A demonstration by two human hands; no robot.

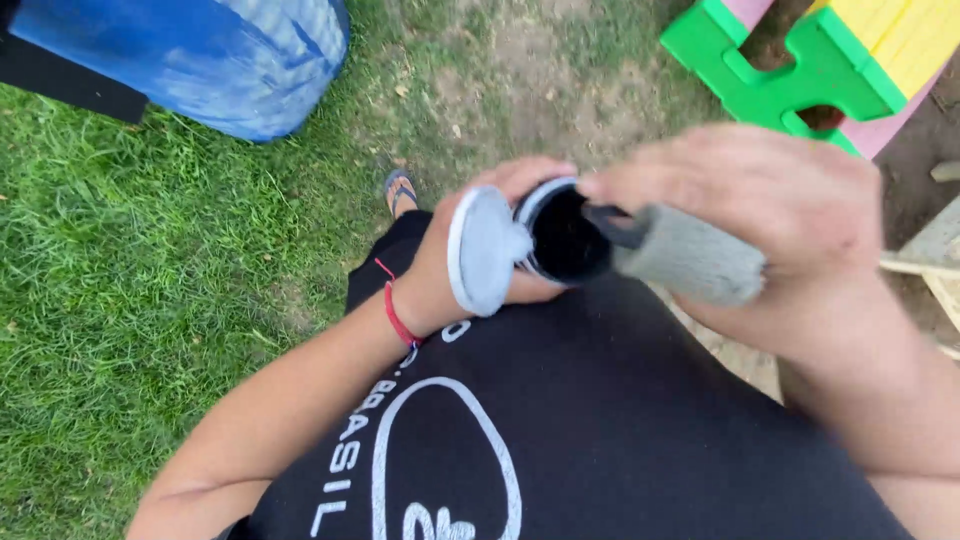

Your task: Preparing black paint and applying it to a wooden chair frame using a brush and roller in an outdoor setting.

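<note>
The left hand [455, 270] is wrapped around a small round black container [562, 238], its fingers closed behind and under the wall so the dark open mouth faces up and to the right; the thumb side is hidden behind a pale grey round lid [482, 250], which stands on edge just left of the mouth, touching or hinged to the rim, though the join is too blurred to tell. A red string bracelet [397, 318] circles that wrist. The right hand [755, 205] comes in from the right with its fingers curled shut over a grey sleeve-like piece [690, 262] with a darker tip that reaches to the container's rim; whether the tip goes inside the mouth cannot be told. The container sits in front of the chest, above the black printed shirt [600, 430]. It looks small, light and rigid, probably smooth plastic that could slip in a loose hold, so a full wrap around the wall, as the left hand has it, seems the sound place to take it, keeping clear of the open mouth and the upright lid. The grey piece looks soft and matt, likely easy to pinch and bend. Beyond the hands lie grass [130, 260] and bare earth, a sandalled foot [399, 189], a blue barrel [215, 55] at upper left and a green, yellow and pink plastic play piece [800, 65] at upper right.
</note>
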